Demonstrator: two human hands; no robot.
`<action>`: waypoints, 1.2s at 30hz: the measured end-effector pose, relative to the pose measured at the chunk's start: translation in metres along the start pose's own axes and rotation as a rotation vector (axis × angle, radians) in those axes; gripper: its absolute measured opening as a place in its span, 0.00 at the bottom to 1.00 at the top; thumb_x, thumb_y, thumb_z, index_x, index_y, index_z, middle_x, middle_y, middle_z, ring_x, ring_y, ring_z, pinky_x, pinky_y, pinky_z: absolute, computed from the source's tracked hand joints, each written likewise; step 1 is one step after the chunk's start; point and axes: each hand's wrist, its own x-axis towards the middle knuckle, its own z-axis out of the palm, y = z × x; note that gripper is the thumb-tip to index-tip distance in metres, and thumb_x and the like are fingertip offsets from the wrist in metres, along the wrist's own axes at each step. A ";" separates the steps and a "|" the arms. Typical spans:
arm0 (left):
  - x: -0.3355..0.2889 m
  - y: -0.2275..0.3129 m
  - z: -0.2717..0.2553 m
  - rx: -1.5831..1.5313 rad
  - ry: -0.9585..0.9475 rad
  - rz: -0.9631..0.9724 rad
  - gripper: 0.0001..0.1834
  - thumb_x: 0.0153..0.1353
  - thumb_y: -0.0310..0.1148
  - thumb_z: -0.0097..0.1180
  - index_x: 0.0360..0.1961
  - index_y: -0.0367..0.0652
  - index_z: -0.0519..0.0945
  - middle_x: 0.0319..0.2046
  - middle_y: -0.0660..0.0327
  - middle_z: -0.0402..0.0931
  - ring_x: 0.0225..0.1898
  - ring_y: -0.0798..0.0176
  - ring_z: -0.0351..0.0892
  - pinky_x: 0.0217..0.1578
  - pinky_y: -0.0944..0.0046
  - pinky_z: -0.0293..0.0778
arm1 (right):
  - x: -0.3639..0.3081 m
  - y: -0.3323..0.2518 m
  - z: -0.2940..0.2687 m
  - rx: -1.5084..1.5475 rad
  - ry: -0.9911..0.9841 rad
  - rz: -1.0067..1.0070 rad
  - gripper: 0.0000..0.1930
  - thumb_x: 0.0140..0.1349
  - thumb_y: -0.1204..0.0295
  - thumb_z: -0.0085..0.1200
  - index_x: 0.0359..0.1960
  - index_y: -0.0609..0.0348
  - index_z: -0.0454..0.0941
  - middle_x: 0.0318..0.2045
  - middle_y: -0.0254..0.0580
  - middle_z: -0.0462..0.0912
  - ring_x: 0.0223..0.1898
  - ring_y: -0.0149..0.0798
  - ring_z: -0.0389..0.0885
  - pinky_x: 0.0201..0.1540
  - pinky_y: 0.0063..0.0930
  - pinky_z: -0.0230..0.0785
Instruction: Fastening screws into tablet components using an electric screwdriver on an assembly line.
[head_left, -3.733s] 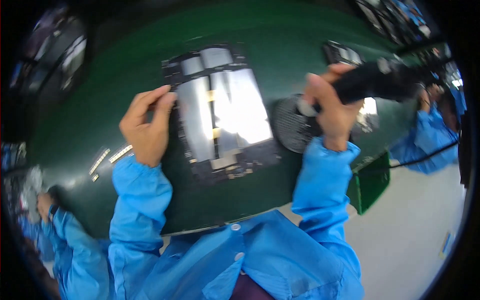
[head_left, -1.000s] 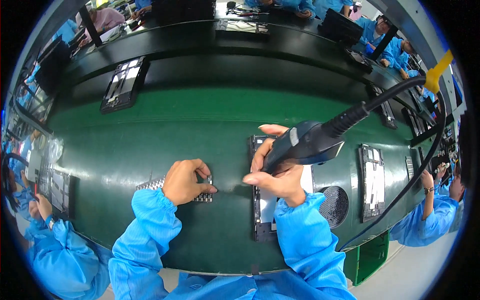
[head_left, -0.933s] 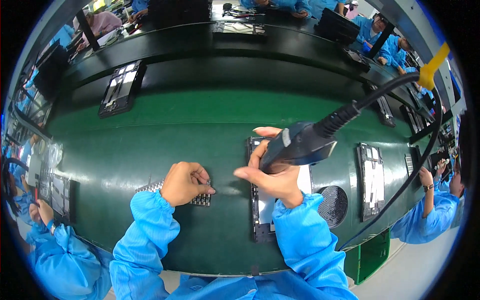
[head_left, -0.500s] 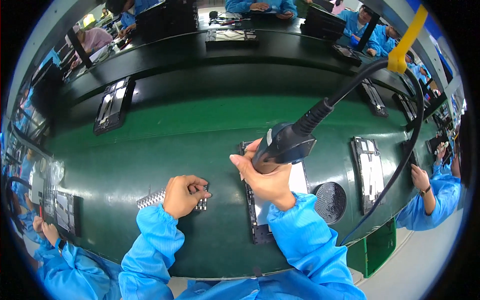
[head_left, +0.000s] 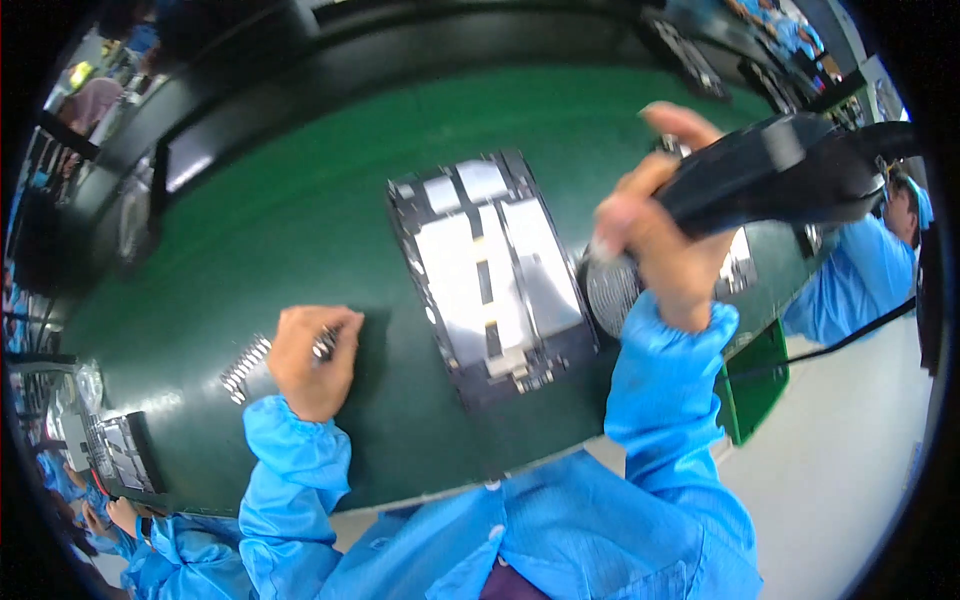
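My right hand (head_left: 675, 245) is wrapped round a thick black corded electric screwdriver (head_left: 770, 175), tilted nearly level above the table's right side; both are blurred. Its tip is hard to make out. My left hand (head_left: 312, 360) is closed, thumb against fingers, on small shiny metal pieces (head_left: 325, 343) of a kind I cannot tell. Beside it on the left lies a strip of small silver metal parts (head_left: 245, 368). Between my hands an opened tablet-like device (head_left: 487, 265) lies flat, black-framed with silver-white panels inside. Neither hand touches it.
A round dark dish with a ridged surface (head_left: 612, 292) stands right of the device, partly behind my right hand. Similar opened devices lie at the left (head_left: 130, 450) and far right (head_left: 680, 55). A green bin (head_left: 755, 395) sits below the table edge. Co-workers in blue sleeves flank me.
My right hand has lifted the screwdriver off the device and swung it right, tipping it over. My left hand has risen slightly from the table with small pieces. The view has shifted and turned.
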 end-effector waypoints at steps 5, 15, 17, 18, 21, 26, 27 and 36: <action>0.007 0.012 0.030 -0.202 -0.192 -0.172 0.10 0.48 0.17 0.60 0.34 0.34 0.78 0.27 0.55 0.78 0.27 0.65 0.77 0.28 0.69 0.71 | -0.009 0.026 -0.055 0.026 0.223 -0.005 0.26 0.45 0.83 0.62 0.48 0.69 0.67 0.14 0.36 0.75 0.13 0.30 0.72 0.19 0.21 0.65; -0.008 0.007 0.052 -0.526 -0.094 -0.543 0.14 0.61 0.26 0.52 0.47 0.32 0.71 0.31 0.56 0.78 0.27 0.71 0.75 0.30 0.74 0.71 | -0.019 0.061 -0.071 -0.007 0.272 -0.013 0.16 0.47 0.83 0.61 0.38 0.65 0.71 0.16 0.37 0.76 0.15 0.30 0.74 0.19 0.21 0.67; -0.008 0.005 0.053 -0.557 -0.097 -0.541 0.13 0.61 0.26 0.51 0.46 0.33 0.71 0.33 0.55 0.79 0.28 0.70 0.76 0.31 0.74 0.71 | -0.019 0.063 -0.071 -0.021 0.257 -0.017 0.16 0.47 0.82 0.62 0.37 0.64 0.71 0.16 0.36 0.76 0.15 0.29 0.75 0.19 0.20 0.67; -0.008 0.006 0.054 -0.560 -0.102 -0.541 0.13 0.61 0.26 0.51 0.46 0.33 0.71 0.33 0.55 0.79 0.28 0.70 0.76 0.31 0.74 0.71 | -0.018 0.064 -0.071 -0.016 0.259 -0.021 0.15 0.47 0.82 0.63 0.36 0.63 0.72 0.16 0.36 0.77 0.15 0.29 0.75 0.19 0.20 0.67; -0.006 0.006 0.054 -0.536 -0.083 -0.523 0.10 0.61 0.23 0.50 0.43 0.33 0.72 0.35 0.54 0.79 0.29 0.69 0.77 0.33 0.72 0.73 | -0.017 0.070 -0.071 -0.023 0.259 -0.005 0.14 0.47 0.81 0.63 0.34 0.63 0.73 0.16 0.36 0.77 0.15 0.29 0.75 0.19 0.19 0.67; -0.003 0.006 0.054 -0.606 -0.046 -0.532 0.07 0.61 0.21 0.49 0.40 0.31 0.73 0.38 0.52 0.78 0.32 0.67 0.78 0.37 0.70 0.74 | -0.017 0.070 -0.072 -0.034 0.243 -0.017 0.12 0.47 0.80 0.64 0.32 0.63 0.73 0.16 0.36 0.77 0.15 0.29 0.75 0.19 0.19 0.67; -0.004 0.004 0.054 -0.606 -0.043 -0.531 0.07 0.61 0.21 0.49 0.40 0.31 0.73 0.38 0.52 0.78 0.32 0.67 0.78 0.37 0.70 0.74 | -0.017 0.069 -0.071 -0.040 0.243 -0.014 0.12 0.47 0.80 0.64 0.32 0.62 0.73 0.16 0.36 0.77 0.15 0.30 0.75 0.19 0.19 0.67; -0.009 -0.002 0.051 -0.500 -0.057 -0.435 0.08 0.61 0.18 0.45 0.40 0.31 0.74 0.44 0.50 0.75 0.36 0.63 0.79 0.40 0.67 0.75 | -0.018 0.063 -0.061 -0.013 0.289 0.084 0.15 0.46 0.81 0.63 0.35 0.62 0.71 0.16 0.36 0.77 0.15 0.28 0.74 0.19 0.20 0.64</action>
